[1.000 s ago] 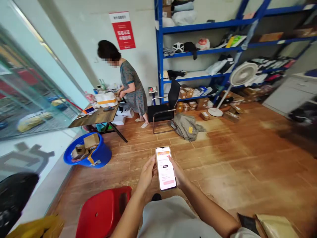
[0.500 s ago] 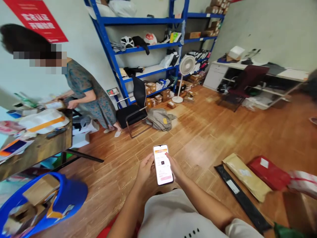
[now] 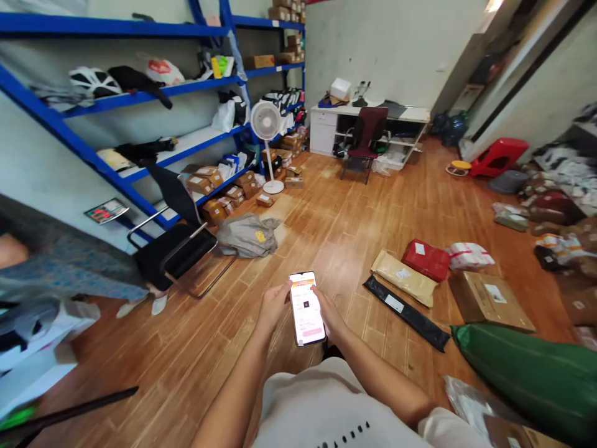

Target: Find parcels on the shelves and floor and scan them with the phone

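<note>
Upright in front of my body is a smartphone point(image 3: 308, 317) with a lit, mostly white screen, an orange band near its top and a pink button low down. My left hand point(image 3: 274, 305) grips its left edge, thumb near the upper corner. On the opposite edge my right hand point(image 3: 326, 313) is closed around it, with the thumb at the upper right of the screen. The fingers behind the phone are hidden. On the floor to the right lie a long black parcel point(image 3: 408, 313), a tan padded envelope point(image 3: 405, 278) and a red parcel point(image 3: 425, 260).
A cardboard box point(image 3: 489, 302) and a green sack point(image 3: 527, 367) lie at right. Ahead stand a white fan point(image 3: 265, 121), a black chair point(image 3: 177, 246), a grey bag point(image 3: 247, 235), blue shelving point(image 3: 186, 149) and a desk point(image 3: 321, 130). A person's feet point(image 3: 158, 303) show at left.
My view has swung to the right, so the table and blue bin have left it and the green sack and right-hand parcels have come in. Both hands still hold the phone.
</note>
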The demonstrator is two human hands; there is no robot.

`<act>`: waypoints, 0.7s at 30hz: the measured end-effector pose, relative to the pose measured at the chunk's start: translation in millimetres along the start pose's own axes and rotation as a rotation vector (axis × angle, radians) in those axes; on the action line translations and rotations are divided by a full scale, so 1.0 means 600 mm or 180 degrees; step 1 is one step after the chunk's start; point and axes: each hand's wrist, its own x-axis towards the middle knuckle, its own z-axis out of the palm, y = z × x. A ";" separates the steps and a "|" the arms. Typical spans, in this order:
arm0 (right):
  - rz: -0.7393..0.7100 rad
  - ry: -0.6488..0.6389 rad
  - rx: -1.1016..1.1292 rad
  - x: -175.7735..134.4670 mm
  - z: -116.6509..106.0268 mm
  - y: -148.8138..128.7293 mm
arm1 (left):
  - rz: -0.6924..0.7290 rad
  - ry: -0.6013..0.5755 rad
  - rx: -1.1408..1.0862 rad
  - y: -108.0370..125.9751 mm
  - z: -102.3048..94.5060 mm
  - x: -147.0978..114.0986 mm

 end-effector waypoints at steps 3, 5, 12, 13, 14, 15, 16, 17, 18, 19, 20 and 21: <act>-0.0152 0.0086 0.0087 0.072 -0.086 -0.079 | 0.0067 -0.0197 0.0215 -0.001 0.104 0.113; -0.0254 0.0154 0.0123 0.120 -0.148 -0.137 | 0.0104 -0.0278 0.0309 -0.004 0.181 0.188; -0.0453 0.0454 0.0244 0.242 -0.343 -0.325 | 0.0008 -0.0463 0.0524 -0.001 0.432 0.385; -0.0478 0.0491 0.0267 0.254 -0.364 -0.345 | -0.0019 -0.0496 0.0532 0.002 0.460 0.406; -0.0499 0.0529 0.0287 0.267 -0.383 -0.364 | -0.0044 -0.0538 0.0539 0.005 0.485 0.426; -0.0520 0.0572 0.0304 0.280 -0.400 -0.380 | -0.0066 -0.0584 0.0548 0.008 0.509 0.447; -0.0542 0.0624 0.0317 0.293 -0.416 -0.394 | -0.0089 -0.0636 0.0563 0.010 0.530 0.467; -0.0568 0.0679 0.0329 0.306 -0.430 -0.408 | -0.0111 -0.0689 0.0580 0.012 0.550 0.488; -0.0599 0.0734 0.0343 0.320 -0.443 -0.420 | -0.0134 -0.0740 0.0599 0.014 0.568 0.508; -0.0634 0.0788 0.0359 0.335 -0.455 -0.431 | -0.0154 -0.0788 0.0618 0.017 0.585 0.529; -0.0668 0.0836 0.0380 0.350 -0.467 -0.442 | -0.0173 -0.0836 0.0634 0.019 0.602 0.551; -0.0699 0.0879 0.0403 0.367 -0.478 -0.453 | -0.0192 -0.0883 0.0647 0.021 0.617 0.572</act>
